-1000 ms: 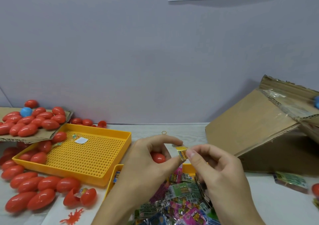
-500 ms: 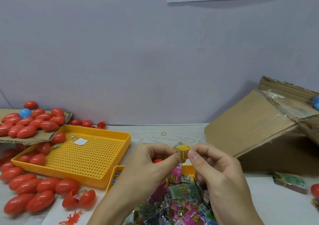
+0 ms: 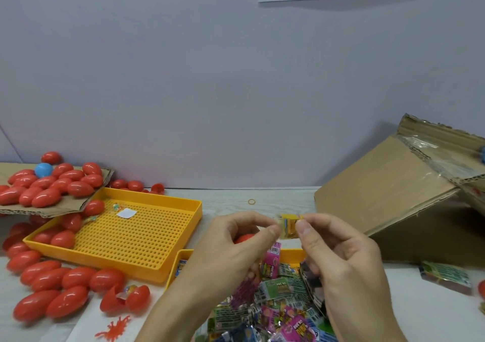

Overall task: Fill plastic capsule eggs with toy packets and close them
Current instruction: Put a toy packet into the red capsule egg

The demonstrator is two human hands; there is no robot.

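Both hands hold one small yellow toy packet (image 3: 288,225) up over the table. My left hand (image 3: 236,247) pinches its left edge between thumb and forefinger, and a red capsule egg (image 3: 244,238) shows under its fingers. My right hand (image 3: 338,257) pinches the packet's right edge. Below the hands a yellow tray (image 3: 291,254) holds a heap of coloured toy packets (image 3: 278,297). An open red egg (image 3: 123,298) with something shiny inside lies at the lower left.
A perforated yellow tray (image 3: 147,239) sits left of centre with a few red eggs in it. Many closed red eggs (image 3: 52,284) lie at the left, more on cardboard (image 3: 65,205). A tipped cardboard box (image 3: 393,197) stands at the right. A green packet (image 3: 446,276) lies beside it.
Both hands stay together at the packet and have turned and folded it a little between the fingertips. Nothing else on the table has moved.
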